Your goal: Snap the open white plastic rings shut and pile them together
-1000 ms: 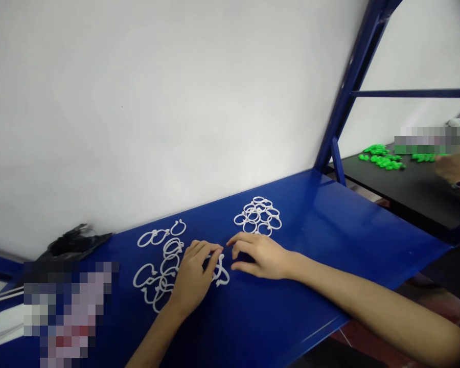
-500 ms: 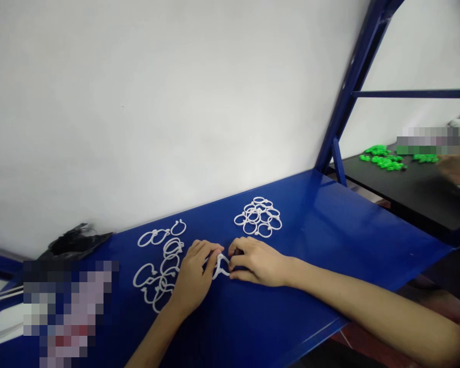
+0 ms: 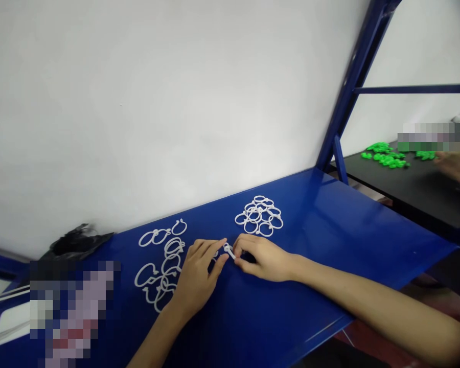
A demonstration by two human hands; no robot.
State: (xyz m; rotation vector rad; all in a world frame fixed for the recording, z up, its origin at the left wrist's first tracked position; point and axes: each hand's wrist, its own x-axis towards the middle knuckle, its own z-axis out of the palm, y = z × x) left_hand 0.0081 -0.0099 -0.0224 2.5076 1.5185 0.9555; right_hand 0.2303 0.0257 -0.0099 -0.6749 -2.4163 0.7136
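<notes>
My right hand (image 3: 262, 258) pinches a white plastic ring (image 3: 230, 251), seen nearly edge-on, just above the blue table. To its left, my left hand (image 3: 201, 271) has thumb and forefinger apart around a gap, with the fingertips close to that ring. A bit of white (image 3: 215, 255) shows between the left thumb and fingers; I cannot tell what it belongs to. Left of my left hand lie several loose white rings (image 3: 146, 276), some with gaps at their knobbed ends. Beyond my right hand is a cluster of overlapping, closed-looking white rings (image 3: 266, 229).
The blue table (image 3: 310, 245) meets a white wall behind. At the left lie a black plastic bag (image 3: 74, 243) and blurred-out items. A blue metal frame (image 3: 343, 102) rises at the back right. Beyond it, green pieces (image 3: 393, 161) lie on a black table near another person's hand (image 3: 458, 163).
The white piece between my hands has turned from a wide bent shape to nearly edge-on. My left thumb and forefinger have parted, and my right fingers have closed in on the ring.
</notes>
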